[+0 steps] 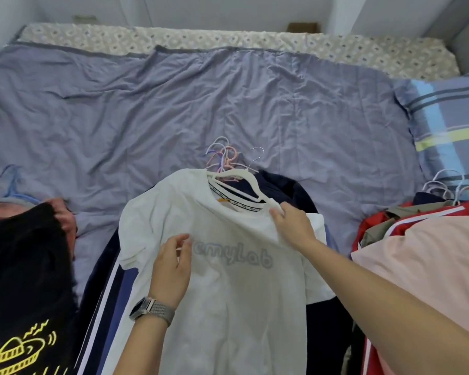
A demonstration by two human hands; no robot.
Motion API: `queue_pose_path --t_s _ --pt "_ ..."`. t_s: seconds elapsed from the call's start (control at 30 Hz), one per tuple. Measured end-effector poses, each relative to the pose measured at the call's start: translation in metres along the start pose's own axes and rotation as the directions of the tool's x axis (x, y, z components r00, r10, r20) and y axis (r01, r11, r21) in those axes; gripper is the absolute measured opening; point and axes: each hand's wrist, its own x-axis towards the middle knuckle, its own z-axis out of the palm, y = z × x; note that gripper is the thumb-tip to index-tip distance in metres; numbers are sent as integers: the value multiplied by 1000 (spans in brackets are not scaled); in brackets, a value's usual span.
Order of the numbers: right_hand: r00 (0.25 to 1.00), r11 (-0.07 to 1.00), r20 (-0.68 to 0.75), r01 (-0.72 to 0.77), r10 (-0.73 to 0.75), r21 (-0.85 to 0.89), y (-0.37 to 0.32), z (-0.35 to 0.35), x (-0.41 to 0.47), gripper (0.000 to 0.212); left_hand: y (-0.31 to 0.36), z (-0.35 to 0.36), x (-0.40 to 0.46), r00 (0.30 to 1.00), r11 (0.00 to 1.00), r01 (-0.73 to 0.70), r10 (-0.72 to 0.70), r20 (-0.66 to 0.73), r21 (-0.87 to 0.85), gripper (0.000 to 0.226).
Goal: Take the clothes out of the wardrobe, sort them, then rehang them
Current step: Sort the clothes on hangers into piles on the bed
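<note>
Two bare forearms are seen reaching over a bed (173, 104) spread with a wrinkled lavender sheet. Laid at the near edge is a white T-shirt (228, 280) printed with pale grey lettering, its neckline still threaded on a white hanger (236, 185). The shirt's right shoulder is pinched by the right hand (293, 223), fingers curled into the fabric just beside the collar. On the chest, next to the lettering, the left hand (173, 266) is held with loosely bent fingers; whether cloth is gripped there cannot be told. A watch with a mesh band (152, 312) is worn on the left wrist.

Under the shirt a dark navy garment with white and blue stripes (111, 288) is spread, and a cluster of pink, white and lilac hanger hooks (222, 155) is fanned out past the collar. A black garment with a yellow print (19, 307) is heaped at the left edge, a red, white-striped one (385, 220) at the right beneath a pink cloth (431, 253). More hanger hooks (441, 185) are seen behind the red pile, near a plaid pillow (450, 120).

Beyond the piles the sheet's middle and far stretch is left open up to a floral-patterned strip (228, 39) along the wall.
</note>
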Motion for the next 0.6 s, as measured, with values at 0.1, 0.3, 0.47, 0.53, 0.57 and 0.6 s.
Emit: queue_pose_path --t_s 0.1,0.3,0.47,0.53,0.57,0.6 --pt "993 984 -35 116 -113 134 -10 -18 -36 43 31 -13 2 977 987 -151 158 -144 60 25" --pt "977 945 -34 215 -213 245 0 -100 -116 52 88 -39 6 944 840 -214 309 -114 498 42" --pt "975 921 -1 210 -222 328 8 -176 -172 65 117 -56 -26 961 885 -274 271 60 376 37" --pt "968 914 -6 240 -252 327 11 -195 -187 70 120 -56 -44 957 886 -275 288 23 373 34" --pt "963 911 -8 259 -271 322 10 -203 -194 71 121 -56 -54 945 881 -292 327 -32 373 36" --pt "956 906 -9 281 -293 315 8 -209 -202 71 124 -57 -66 923 880 -312 370 -106 359 40"
